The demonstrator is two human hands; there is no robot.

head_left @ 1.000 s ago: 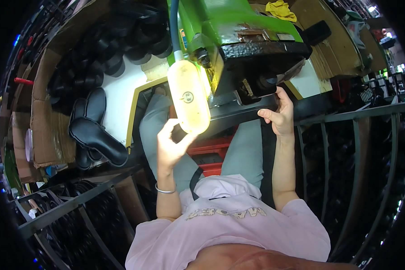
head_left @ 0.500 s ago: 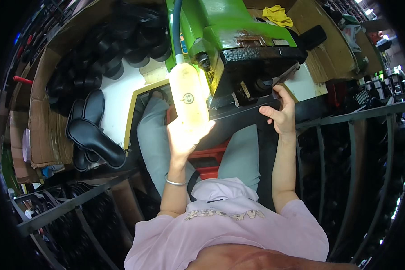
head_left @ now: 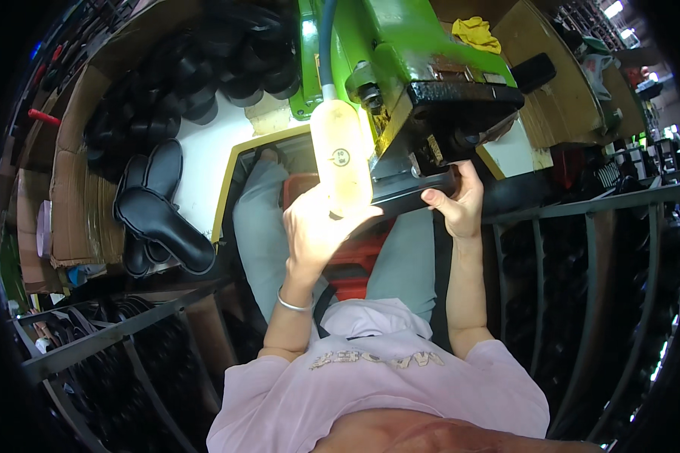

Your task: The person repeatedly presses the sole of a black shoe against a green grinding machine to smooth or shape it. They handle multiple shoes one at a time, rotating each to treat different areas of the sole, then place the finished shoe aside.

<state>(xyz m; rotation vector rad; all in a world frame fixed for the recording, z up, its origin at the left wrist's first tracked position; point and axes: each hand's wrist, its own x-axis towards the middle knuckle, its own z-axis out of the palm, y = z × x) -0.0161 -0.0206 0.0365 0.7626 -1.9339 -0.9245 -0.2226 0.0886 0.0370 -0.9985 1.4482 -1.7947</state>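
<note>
2 hands busy at green machine (head_left: 400,45). Left hand (head_left: 317,230) closed round lower end of pale sole (head_left: 341,155), lifting it upright beside machine head, bright light glaring on it. Sole smooth, elongated, cream, round mark mid-face. Right hand (head_left: 457,204) clamps black plate (head_left: 415,192) edge, likely steadying. Black insoles (head_left: 159,211) stacked left: matte, rubbery.

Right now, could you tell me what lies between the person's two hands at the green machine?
In the head view, the black plate of the green machine spans between the left hand, which holds a pale shoe sole, and the right hand.
</note>
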